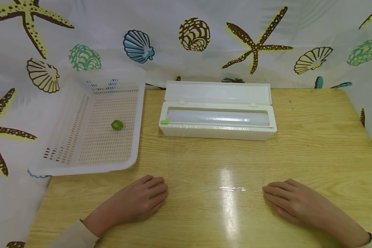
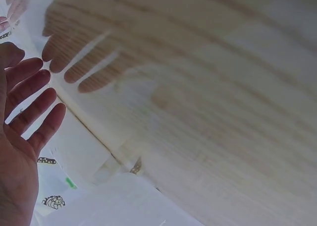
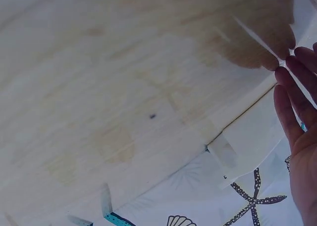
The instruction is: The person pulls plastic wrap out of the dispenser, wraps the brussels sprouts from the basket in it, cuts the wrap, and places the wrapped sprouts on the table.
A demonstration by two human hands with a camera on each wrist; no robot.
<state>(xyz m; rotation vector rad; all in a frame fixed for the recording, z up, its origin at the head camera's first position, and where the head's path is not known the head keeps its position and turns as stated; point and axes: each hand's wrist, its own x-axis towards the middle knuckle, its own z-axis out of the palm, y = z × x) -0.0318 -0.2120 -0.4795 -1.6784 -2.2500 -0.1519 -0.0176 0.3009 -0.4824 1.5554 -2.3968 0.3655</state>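
Note:
Between the two hands a sheet of clear plastic wrap (image 1: 232, 188) lies on the table, its edge showing as a shiny crinkled line. My left hand (image 1: 142, 198) rests at its left side, fingers extended and fingertips down at the tabletop. In the left wrist view the fingers (image 2: 37, 97) look loosely straight and slightly spread. At the right side my right hand (image 1: 297, 203) rests likewise, with its fingers (image 3: 294, 94) nearly straight in the right wrist view. Behind the wrap stands a white wrap dispenser (image 1: 217, 132), its lid (image 1: 218, 93) raised and a roll of film (image 1: 217, 117) inside.
A white perforated basket (image 1: 135, 144) stands at the left of the wooden table (image 1: 313, 137), holding a small green round item (image 1: 117, 124). A green slider (image 1: 164, 122) sits at the dispenser's front left. Behind hangs a shell-and-starfish patterned cloth (image 1: 167, 20).

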